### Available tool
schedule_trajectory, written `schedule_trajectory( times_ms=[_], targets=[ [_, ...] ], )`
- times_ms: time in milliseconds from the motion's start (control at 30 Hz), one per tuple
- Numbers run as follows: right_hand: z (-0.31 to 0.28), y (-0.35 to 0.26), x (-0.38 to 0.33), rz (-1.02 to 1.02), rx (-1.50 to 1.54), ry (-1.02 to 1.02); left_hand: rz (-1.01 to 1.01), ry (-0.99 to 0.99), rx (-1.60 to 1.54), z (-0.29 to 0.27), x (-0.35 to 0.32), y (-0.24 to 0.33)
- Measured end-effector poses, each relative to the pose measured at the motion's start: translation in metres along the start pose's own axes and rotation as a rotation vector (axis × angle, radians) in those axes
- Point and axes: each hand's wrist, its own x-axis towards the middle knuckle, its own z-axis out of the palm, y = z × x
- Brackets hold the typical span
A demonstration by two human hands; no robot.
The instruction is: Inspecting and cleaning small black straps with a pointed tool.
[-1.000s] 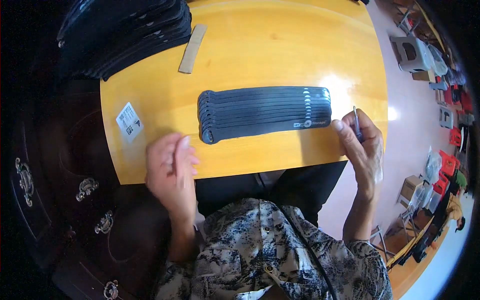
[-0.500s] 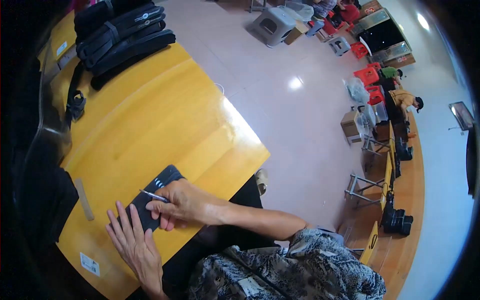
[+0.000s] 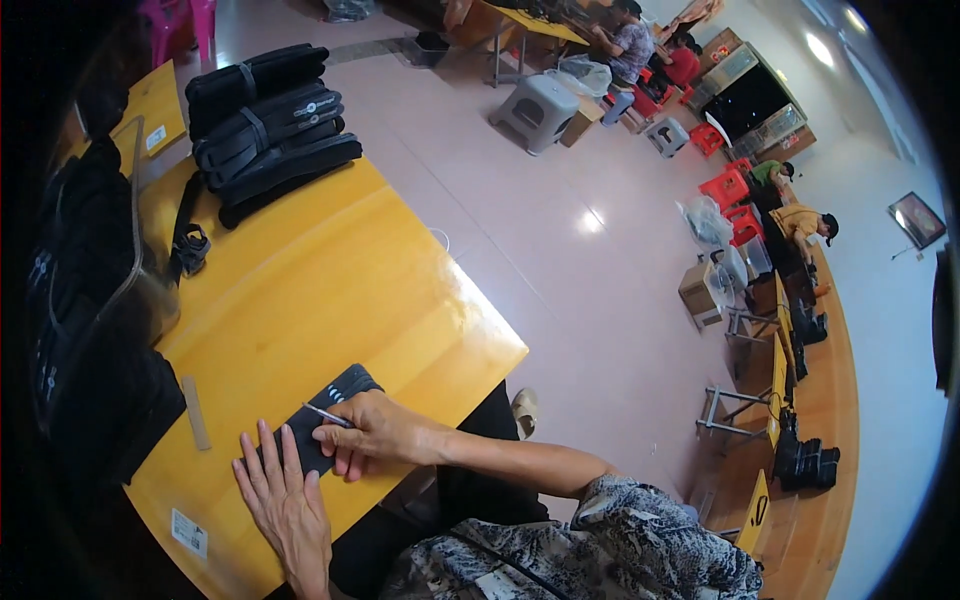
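With right hand (image 3: 372,428) clamped on slim metal tool (image 3: 328,415) and left hand (image 3: 285,510) spread flat over black strips (image 3: 312,456) — by the near edge of yellow table (image 3: 300,300) — could scratch or skew them through a slipped tip or too light a press.

A yellow wooden table (image 3: 300,320) with a shiny top carries the things. On it lies a flat tan strip (image 3: 197,413). Just to the left of this strip, there is a dark pile (image 3: 150,415). To its right lies a flat black stack (image 3: 308,454). Nearer to the person than the strip, there is a white label (image 3: 189,533). Far beyond it lie black bundles (image 3: 268,130).
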Motion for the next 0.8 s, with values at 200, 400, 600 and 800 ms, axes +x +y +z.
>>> schedule_trajectory(
  times_ms=[200, 400, 600, 800],
  targets=[
    [0.036, 0.006, 0.023, -0.3, -0.7, 0.177, -0.06, 0.009, -0.092, -0.003, -0.003, -0.009],
    [0.025, -0.003, 0.007, -0.054, -0.348, 0.114, 0.065, 0.053, -0.052, 0.001, -0.002, -0.007],
    [-0.002, -0.006, -0.002, 0.119, 0.0, -0.051, 0.048, 0.081, -0.051, -0.002, -0.013, -0.01],
    [-0.037, -0.002, -0.011, 0.042, 0.094, 0.062, 0.024, 0.055, -0.072, -0.009, -0.008, -0.005]
  ],
)
